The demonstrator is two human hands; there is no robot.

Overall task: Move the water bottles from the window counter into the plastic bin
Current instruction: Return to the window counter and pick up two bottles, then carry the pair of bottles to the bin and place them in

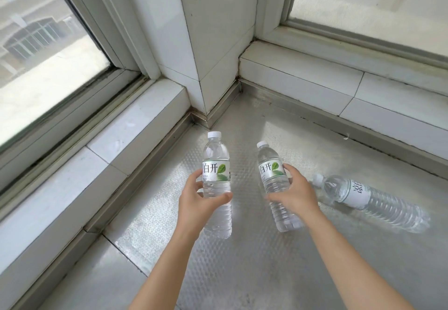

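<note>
Both arms are stretched out forward over the metal window counter (242,261), each hand wrapped around its own water bottle at about label height. The left hand (197,199) grips the left bottle (216,164) upright with the thumb across the front, the right hand (294,194) clamps the right bottle (272,171), tilted a bit left. A third bottle (368,200) lies on its side just right of that hand, cap pointing left
</note>
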